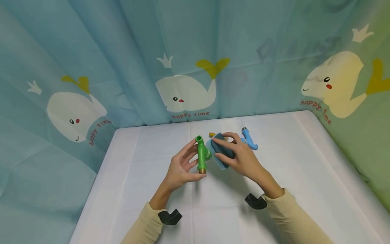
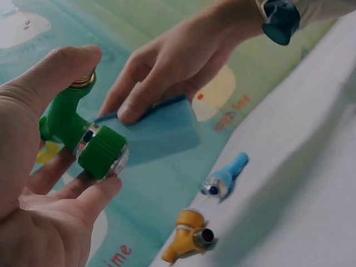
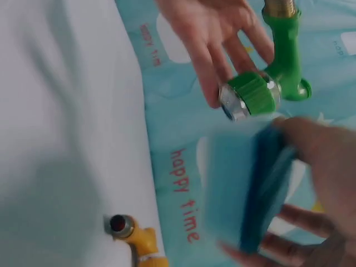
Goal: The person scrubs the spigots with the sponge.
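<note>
My left hand (image 1: 182,166) holds a green faucet (image 1: 201,154) up over the table, thumb at its brass threaded end and fingers along the other side. A knob with a ribbed green band (image 2: 103,151) shows on the faucet in the left wrist view. In my right hand (image 1: 243,157) is a two-tone blue sponge (image 1: 223,150), light on one side and dark on the other, pinched between thumb and fingers. The light side faces the faucet's knob, close beside it. The sponge is blurred in the right wrist view (image 3: 228,183).
Behind the hands, a yellow faucet (image 2: 186,236) and a light blue faucet (image 1: 250,139) lie on the white table (image 1: 146,189). A blue curtain (image 1: 128,51) with printed whales hangs along the table's far edge. Each sleeve carries a black wrist mount (image 1: 170,217).
</note>
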{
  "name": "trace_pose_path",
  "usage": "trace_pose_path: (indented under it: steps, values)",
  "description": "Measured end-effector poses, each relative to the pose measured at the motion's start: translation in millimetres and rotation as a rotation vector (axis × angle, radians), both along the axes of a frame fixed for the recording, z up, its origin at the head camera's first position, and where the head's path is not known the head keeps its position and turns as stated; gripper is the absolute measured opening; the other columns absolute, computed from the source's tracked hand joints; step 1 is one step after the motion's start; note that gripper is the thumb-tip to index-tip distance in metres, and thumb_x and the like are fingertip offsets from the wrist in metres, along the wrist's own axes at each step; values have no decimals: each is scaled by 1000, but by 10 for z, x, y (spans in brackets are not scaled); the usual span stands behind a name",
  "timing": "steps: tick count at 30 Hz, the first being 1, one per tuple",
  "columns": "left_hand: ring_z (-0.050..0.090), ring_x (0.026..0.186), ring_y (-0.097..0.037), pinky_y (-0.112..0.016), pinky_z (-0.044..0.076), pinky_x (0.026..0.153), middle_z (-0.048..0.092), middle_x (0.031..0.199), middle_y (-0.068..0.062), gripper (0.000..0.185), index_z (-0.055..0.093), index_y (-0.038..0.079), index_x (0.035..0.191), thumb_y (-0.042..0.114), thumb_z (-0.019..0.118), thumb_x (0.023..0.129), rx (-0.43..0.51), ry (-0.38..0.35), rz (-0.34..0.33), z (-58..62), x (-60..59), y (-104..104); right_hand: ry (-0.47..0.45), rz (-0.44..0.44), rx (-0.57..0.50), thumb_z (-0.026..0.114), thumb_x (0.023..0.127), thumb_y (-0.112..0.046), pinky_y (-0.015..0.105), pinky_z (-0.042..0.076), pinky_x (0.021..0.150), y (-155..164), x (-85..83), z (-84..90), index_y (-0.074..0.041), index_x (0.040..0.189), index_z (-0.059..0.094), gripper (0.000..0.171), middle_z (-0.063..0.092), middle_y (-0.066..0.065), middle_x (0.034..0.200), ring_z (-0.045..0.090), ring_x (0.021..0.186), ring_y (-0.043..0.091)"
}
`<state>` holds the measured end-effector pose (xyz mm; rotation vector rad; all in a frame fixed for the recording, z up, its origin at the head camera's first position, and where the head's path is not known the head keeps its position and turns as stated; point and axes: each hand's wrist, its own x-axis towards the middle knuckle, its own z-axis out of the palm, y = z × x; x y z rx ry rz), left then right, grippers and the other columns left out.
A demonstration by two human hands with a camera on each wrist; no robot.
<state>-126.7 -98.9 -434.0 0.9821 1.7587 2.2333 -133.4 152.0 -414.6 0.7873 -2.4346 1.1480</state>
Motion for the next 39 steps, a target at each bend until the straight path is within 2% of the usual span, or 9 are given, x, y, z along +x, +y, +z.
trace_pose_path:
  steps: [4,9,12,15,21,26,31,36,39]
  values:
    - [44,141,-32,-45,47,108,38,153,-26,104,28,3,161,-10,85,75,-31,17,-7,18,-10,4,7,31,-66,83,87,-13,40,59,71,-7,-1,12,-15,140,66,55,54,16,141,63,100,25]
    - [43,141,-34,-44,47,109,38,157,-21,104,30,5,161,-15,83,74,-76,41,47,31,-19,5,101,45,-35,86,83,-12,38,57,71,-27,9,35,-14,136,69,55,55,17,140,63,94,23]
    - [44,141,-30,-41,47,109,44,154,-14,105,33,10,161,-11,86,73,-181,116,139,18,-17,15,116,51,-43,87,82,-13,37,56,69,-30,27,75,-14,134,70,55,56,16,140,63,93,23]
    - [48,138,-26,-40,48,109,49,150,-9,105,37,14,160,0,92,71,-331,252,271,11,-25,53,92,70,-15,86,84,-17,35,57,71,-44,44,122,-15,134,71,52,57,15,140,65,97,24]
    - [53,131,-28,-43,53,102,52,145,-13,105,43,8,156,16,98,66,-543,486,476,-30,-14,117,55,58,75,87,84,-23,31,56,65,-50,74,148,-13,131,72,50,59,18,133,67,92,24]
    - [53,130,-29,-44,54,99,52,144,-14,106,44,6,155,15,99,65,-551,500,491,-50,1,118,31,36,98,84,88,-26,32,56,66,-71,61,119,-15,133,71,48,58,18,136,64,91,22]
    - [52,129,-28,-43,54,98,52,142,-14,105,45,6,155,16,98,65,-593,517,514,-74,-16,97,24,104,146,85,86,-25,35,58,71,-42,94,80,-17,131,73,47,57,16,136,65,99,25]
    - [52,131,-27,-41,53,101,53,143,-13,105,44,7,155,18,98,66,-585,511,499,-81,-37,90,53,58,116,85,87,-24,34,57,67,-78,63,65,-16,133,72,48,55,17,139,64,94,24]
    - [53,130,-27,-44,53,101,54,143,-13,105,45,7,155,18,99,65,-576,496,498,-67,-55,35,38,143,164,84,87,-23,36,57,71,-57,59,89,-18,132,72,46,54,17,141,64,101,26]
